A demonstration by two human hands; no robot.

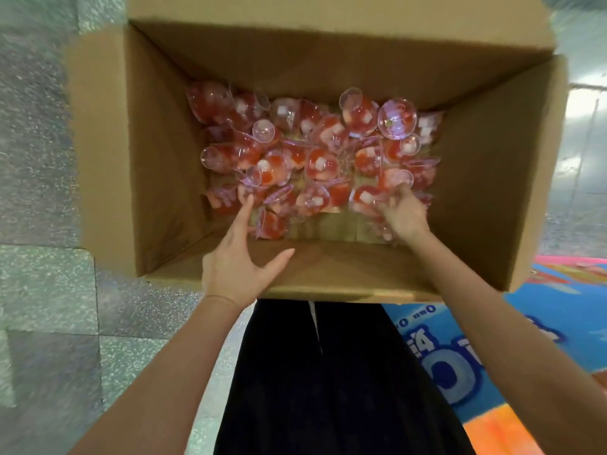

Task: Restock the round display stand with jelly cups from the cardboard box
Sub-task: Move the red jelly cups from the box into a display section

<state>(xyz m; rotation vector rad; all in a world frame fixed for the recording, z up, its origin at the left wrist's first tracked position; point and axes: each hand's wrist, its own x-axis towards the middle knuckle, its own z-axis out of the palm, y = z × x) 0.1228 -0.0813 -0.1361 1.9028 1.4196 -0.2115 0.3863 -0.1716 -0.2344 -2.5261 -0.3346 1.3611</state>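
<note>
An open cardboard box (157,152) stands in front of me, its flaps folded out. Several red jelly cups (320,164) with clear stemmed bases lie jumbled on its bottom. My left hand (239,254) reaches over the near wall with fingers straight, the fingertips touching cups at the lower left of the pile. My right hand (402,213) is deeper in the box at the right, its fingers curled round jelly cups (364,197) there. The round display stand is out of view.
A speckled grey floor (42,290) lies to the left. A blue and orange printed mat (492,366) covers the floor at the lower right. My dark clothing (315,382) fills the space below the box's near wall.
</note>
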